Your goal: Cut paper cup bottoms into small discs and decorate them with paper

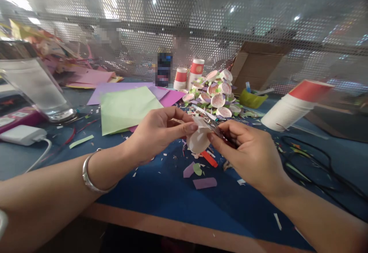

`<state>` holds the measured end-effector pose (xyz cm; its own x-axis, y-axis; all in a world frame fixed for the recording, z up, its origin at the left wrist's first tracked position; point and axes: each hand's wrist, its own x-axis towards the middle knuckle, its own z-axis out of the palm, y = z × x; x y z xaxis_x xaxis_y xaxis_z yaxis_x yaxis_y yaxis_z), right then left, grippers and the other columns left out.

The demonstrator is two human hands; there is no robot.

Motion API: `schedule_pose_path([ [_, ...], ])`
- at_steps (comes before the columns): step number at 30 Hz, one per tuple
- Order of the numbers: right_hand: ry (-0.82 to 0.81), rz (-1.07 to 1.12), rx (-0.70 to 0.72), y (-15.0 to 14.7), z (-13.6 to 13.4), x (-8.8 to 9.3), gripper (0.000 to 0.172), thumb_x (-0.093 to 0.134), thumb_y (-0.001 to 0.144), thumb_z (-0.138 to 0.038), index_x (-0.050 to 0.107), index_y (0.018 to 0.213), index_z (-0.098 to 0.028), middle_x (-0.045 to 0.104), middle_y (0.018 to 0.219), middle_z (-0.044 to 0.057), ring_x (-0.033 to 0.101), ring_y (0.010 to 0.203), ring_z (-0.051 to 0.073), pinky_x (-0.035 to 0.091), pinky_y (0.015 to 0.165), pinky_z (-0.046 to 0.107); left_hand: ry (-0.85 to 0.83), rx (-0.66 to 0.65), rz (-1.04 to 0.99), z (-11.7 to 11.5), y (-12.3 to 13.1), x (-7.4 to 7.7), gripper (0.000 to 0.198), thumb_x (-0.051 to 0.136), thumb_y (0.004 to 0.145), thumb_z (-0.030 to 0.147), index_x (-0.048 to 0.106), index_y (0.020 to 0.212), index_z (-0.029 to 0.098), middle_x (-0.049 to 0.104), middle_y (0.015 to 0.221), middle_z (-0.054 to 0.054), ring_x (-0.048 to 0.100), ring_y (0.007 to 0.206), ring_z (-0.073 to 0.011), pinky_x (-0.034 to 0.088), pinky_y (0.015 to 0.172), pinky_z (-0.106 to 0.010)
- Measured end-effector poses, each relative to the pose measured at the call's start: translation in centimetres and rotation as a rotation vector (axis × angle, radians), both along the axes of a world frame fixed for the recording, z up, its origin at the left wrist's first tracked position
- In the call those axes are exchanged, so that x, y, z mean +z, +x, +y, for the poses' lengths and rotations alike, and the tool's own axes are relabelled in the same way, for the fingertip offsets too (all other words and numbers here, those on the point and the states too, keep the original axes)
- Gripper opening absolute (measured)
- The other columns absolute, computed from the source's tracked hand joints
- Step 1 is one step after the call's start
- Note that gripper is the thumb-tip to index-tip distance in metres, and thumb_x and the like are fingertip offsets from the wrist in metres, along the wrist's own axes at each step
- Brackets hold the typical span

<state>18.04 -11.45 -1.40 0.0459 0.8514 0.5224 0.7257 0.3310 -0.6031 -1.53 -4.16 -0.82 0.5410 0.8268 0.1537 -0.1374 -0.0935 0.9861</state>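
Note:
Between thumb and fingers, my left hand (169, 126) pinches a small white paper cup (198, 142), held tilted above the blue table. My right hand (244, 145) is closed around a pair of scissors (217, 127), whose blades reach to the cup's upper edge. Most of the scissors' handles are hidden by my fingers. Below the cup lie an orange-red marker (209, 158), purple paper scraps (205, 183) and a green scrap (197, 169). Behind my hands is a heap of cut cup bottoms (217, 101) with bits of green and purple paper.
Green paper sheets (129, 107) lie at left centre, beside a glass jug (37, 84) and a white charger (23, 136). Stacked paper cups (290, 109) lean at right, near a black cable (313, 168). A green holder (253, 99) and a perforated metal screen (201, 27) stand behind.

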Motion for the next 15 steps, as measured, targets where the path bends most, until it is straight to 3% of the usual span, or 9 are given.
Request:
schedule_pose_path([
  [6, 0.021, 0.001, -0.016, -0.1, 0.1, 0.2, 0.017, 0.069, 0.087, -0.030, 0.066, 0.075, -0.019, 0.057, 0.057, -0.004, 0.047, 0.051, 0.009, 0.038, 0.047, 0.020, 0.133, 0.012, 0.078, -0.3, -0.2, -0.2, 0.029, 0.078, 0.084, 0.039, 0.063, 0.091, 0.016, 0.071, 0.081, -0.003, 0.069, 0.081, -0.0169, 0.054, 0.072, -0.030],
  [15, 0.019, 0.005, -0.012, -0.1, 0.1, 0.3, 0.016, 0.069, 0.087, -0.029, 0.067, 0.075, -0.018, 0.056, 0.058, -0.004, 0.044, 0.051, 0.008, 0.036, 0.047, 0.019, 0.291, 0.022, 0.065, -1.2, -0.1, -0.2, 0.031, 0.080, 0.083, 0.030, 0.059, 0.102, 0.017, 0.068, 0.094, -0.003, 0.066, 0.072, -0.0116, 0.055, 0.063, -0.026],
])
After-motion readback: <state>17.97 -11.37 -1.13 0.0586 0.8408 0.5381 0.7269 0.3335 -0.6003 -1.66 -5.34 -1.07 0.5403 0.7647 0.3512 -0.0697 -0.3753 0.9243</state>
